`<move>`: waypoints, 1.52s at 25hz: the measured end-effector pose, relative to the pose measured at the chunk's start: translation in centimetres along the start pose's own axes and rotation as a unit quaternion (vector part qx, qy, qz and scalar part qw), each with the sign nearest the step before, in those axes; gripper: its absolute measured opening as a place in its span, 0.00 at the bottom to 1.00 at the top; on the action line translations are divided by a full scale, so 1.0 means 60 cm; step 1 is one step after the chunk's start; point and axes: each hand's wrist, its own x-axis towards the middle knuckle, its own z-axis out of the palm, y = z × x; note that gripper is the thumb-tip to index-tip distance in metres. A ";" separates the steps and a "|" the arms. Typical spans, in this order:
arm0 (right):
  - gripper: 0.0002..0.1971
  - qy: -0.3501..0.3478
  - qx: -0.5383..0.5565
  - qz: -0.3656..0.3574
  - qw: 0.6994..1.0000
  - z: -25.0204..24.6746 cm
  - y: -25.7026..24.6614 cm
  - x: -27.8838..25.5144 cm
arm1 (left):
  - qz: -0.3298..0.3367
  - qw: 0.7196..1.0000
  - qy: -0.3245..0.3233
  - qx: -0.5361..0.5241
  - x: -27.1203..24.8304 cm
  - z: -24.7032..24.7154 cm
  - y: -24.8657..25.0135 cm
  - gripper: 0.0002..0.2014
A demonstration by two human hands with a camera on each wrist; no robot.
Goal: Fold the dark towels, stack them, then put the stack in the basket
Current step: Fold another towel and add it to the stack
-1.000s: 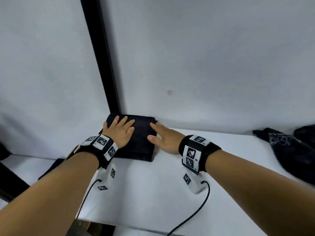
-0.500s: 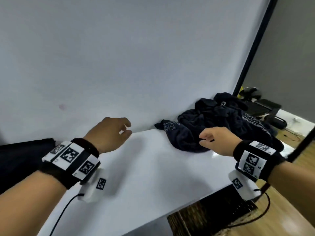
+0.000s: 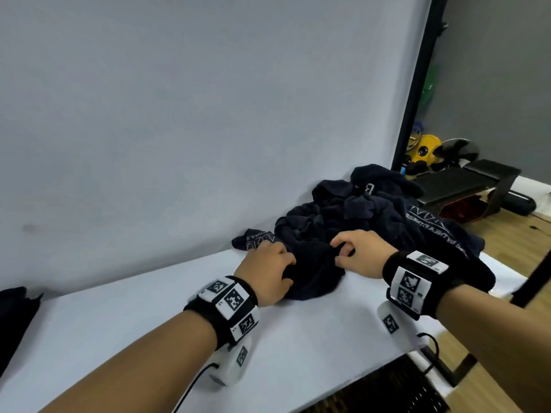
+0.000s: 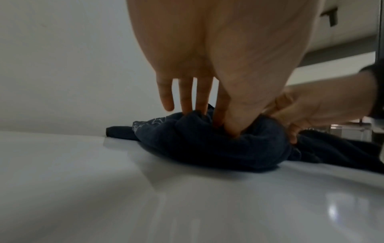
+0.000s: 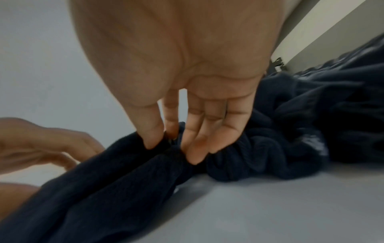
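A heap of crumpled dark towels [image 3: 372, 210] lies on the white table [image 3: 149, 338] at the right, against the backdrop. Its nearest towel [image 3: 316, 281] bulges toward me. My left hand [image 3: 286, 263] digs thumb and forefinger into that towel's left side; in the left wrist view the left hand [image 4: 224, 129] pinches a fold of the towel [image 4: 207, 148], other fingers straight. My right hand [image 3: 340, 251] pinches the same towel on its right; the right hand [image 5: 164, 139] holds the cloth [image 5: 124, 180] between thumb and forefinger. A folded dark towel [image 3: 15, 317] lies at the far left edge.
A dark woven basket [image 3: 387, 391] shows below the table's near edge at the bottom right. A black frame post [image 3: 414, 84] stands behind the heap. Beyond it are a black bench [image 3: 465, 180] and yellow gear [image 3: 423, 147] on a wooden floor.
The view swung right, from the folded towel to the heap. Both hands left the folded towel, crossed the table and took hold of the nearest crumpled towel.
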 end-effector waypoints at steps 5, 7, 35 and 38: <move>0.10 0.004 0.050 -0.073 0.996 -0.009 -0.009 0.026 | 0.037 0.999 0.007 0.038 -0.005 0.011 0.017 0.24; 0.15 -0.028 0.084 -0.060 0.994 0.000 -0.014 0.032 | 0.041 0.998 -0.026 0.032 -0.015 0.018 0.038 0.27; 0.16 -0.048 0.458 -0.119 0.879 0.019 -0.286 0.017 | -0.113 0.962 0.219 -0.114 -0.250 -0.173 -0.145 0.11; 0.13 -0.019 0.275 -0.175 0.945 0.044 -0.338 0.010 | -0.147 0.926 0.294 -0.186 -0.298 -0.179 -0.194 0.09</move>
